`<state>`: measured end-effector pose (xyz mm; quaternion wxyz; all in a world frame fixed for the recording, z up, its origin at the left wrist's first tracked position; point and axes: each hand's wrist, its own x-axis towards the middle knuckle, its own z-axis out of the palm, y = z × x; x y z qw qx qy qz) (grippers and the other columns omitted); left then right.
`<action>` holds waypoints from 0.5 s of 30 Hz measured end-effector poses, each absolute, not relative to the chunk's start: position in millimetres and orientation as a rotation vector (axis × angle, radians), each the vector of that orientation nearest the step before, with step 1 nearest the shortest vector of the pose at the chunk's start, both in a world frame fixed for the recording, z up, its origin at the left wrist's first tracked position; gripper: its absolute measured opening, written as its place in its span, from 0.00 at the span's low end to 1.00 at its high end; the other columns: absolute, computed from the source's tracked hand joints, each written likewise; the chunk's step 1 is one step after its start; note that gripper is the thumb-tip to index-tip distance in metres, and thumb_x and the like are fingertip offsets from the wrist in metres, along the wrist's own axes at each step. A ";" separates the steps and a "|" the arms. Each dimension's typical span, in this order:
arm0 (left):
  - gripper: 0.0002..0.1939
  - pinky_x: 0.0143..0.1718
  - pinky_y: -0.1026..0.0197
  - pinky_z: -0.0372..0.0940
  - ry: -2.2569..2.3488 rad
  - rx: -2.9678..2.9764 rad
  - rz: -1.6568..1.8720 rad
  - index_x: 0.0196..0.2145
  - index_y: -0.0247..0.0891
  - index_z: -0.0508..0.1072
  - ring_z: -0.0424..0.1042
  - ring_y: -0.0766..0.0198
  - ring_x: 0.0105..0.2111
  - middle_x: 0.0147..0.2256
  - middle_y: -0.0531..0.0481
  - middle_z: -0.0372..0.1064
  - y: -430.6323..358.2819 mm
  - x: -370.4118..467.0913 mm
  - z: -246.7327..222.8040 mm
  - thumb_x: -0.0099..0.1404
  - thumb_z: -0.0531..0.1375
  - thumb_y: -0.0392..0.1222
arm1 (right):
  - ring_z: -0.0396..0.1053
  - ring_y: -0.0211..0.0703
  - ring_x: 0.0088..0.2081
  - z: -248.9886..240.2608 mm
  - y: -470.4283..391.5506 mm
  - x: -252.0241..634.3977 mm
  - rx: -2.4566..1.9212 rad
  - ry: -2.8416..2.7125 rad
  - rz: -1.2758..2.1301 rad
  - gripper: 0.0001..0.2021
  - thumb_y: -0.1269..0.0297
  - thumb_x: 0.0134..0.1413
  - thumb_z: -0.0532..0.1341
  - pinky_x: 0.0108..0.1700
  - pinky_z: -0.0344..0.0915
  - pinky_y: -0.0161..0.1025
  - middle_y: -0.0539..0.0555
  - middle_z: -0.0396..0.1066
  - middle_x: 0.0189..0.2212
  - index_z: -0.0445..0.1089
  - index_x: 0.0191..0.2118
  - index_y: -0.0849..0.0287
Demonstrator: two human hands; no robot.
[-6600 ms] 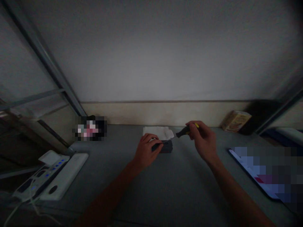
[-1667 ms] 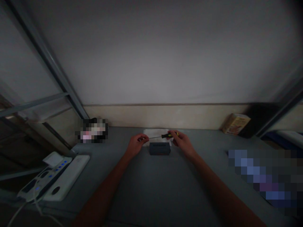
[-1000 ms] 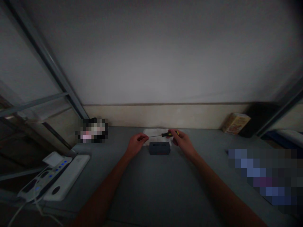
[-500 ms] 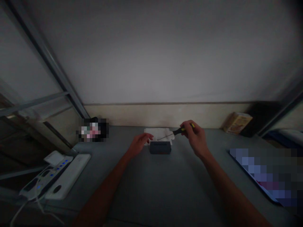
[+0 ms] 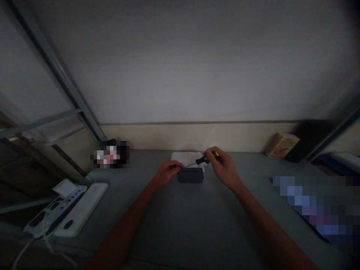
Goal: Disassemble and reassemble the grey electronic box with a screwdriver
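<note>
A small dark box with a row of slots (image 5: 190,175) sits on the grey table in front of white paper (image 5: 185,156). My right hand (image 5: 222,165) is closed around the black and yellow handle of a screwdriver (image 5: 201,160), whose thin shaft slopes down to the left. The shaft's tip meets the fingers of my left hand (image 5: 168,171), just over the box's back left corner. Those fingers are bent together in a pinch beside the box. Whatever lies between them is too small and dark to make out.
On the left are a white power strip (image 5: 53,210) with blue lights and cables, and a flat white device (image 5: 84,213). A blurred item (image 5: 111,154) stands at the back left. At the back right is a yellowish carton (image 5: 282,146), with a blurred dark panel (image 5: 312,210) nearer.
My right hand has moved left with the screwdriver, bringing its tip to my left fingers. My left hand has lowered slightly and its fingers have closed together at the box's corner.
</note>
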<state>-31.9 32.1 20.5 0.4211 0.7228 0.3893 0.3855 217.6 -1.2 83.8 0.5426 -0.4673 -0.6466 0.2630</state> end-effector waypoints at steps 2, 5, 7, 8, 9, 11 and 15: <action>0.12 0.44 0.59 0.66 0.977 1.821 0.967 0.40 0.39 0.79 0.74 0.58 0.39 0.37 0.47 0.77 32.5 -32.4 19.2 0.66 0.59 0.47 | 0.72 0.43 0.30 83.5 -1.3 216.8 -1.114 -1.538 0.616 0.18 0.46 0.62 0.59 0.31 0.64 0.36 0.54 0.74 0.27 0.72 0.35 0.57; 0.12 0.43 0.59 0.66 0.977 1.825 0.974 0.40 0.39 0.79 0.73 0.59 0.39 0.37 0.47 0.77 32.6 -32.3 18.1 0.67 0.59 0.48 | 0.72 0.43 0.30 84.1 -1.9 215.9 -1.120 -1.544 0.592 0.18 0.46 0.62 0.59 0.31 0.64 0.36 0.53 0.74 0.27 0.72 0.35 0.57; 0.12 0.43 0.59 0.65 0.969 1.820 0.976 0.40 0.39 0.79 0.73 0.59 0.39 0.37 0.47 0.77 32.9 -31.8 17.5 0.66 0.59 0.48 | 0.72 0.43 0.30 84.9 -2.7 215.6 -1.123 -1.557 0.577 0.17 0.47 0.63 0.59 0.31 0.63 0.36 0.54 0.75 0.27 0.72 0.36 0.57; 0.12 0.43 0.59 0.65 0.967 1.813 0.977 0.40 0.38 0.79 0.73 0.59 0.39 0.37 0.47 0.77 33.2 -31.5 17.1 0.66 0.60 0.47 | 0.72 0.43 0.30 85.5 -3.2 215.5 -1.127 -1.565 0.569 0.17 0.47 0.63 0.59 0.31 0.63 0.36 0.54 0.75 0.28 0.72 0.36 0.57; 0.12 0.43 0.59 0.65 0.966 1.806 0.978 0.40 0.38 0.79 0.73 0.59 0.39 0.37 0.47 0.77 33.6 -31.2 16.8 0.66 0.60 0.47 | 0.72 0.43 0.30 86.1 -3.9 215.5 -1.130 -1.574 0.562 0.17 0.47 0.63 0.59 0.30 0.63 0.36 0.54 0.75 0.28 0.72 0.36 0.57; 0.12 0.43 0.60 0.65 0.968 1.793 0.984 0.39 0.38 0.79 0.73 0.59 0.39 0.37 0.46 0.76 34.2 -30.6 16.3 0.65 0.60 0.47 | 0.71 0.42 0.29 87.8 -5.6 215.3 -1.132 -1.594 0.551 0.17 0.47 0.63 0.59 0.29 0.62 0.35 0.53 0.74 0.27 0.72 0.36 0.57; 0.11 0.42 0.60 0.63 0.963 1.767 0.998 0.38 0.37 0.79 0.72 0.59 0.38 0.36 0.47 0.76 34.0 -29.0 16.2 0.65 0.61 0.47 | 0.68 0.39 0.27 91.9 -9.9 213.9 -1.113 -1.637 0.512 0.16 0.49 0.64 0.59 0.28 0.60 0.34 0.51 0.72 0.25 0.72 0.35 0.57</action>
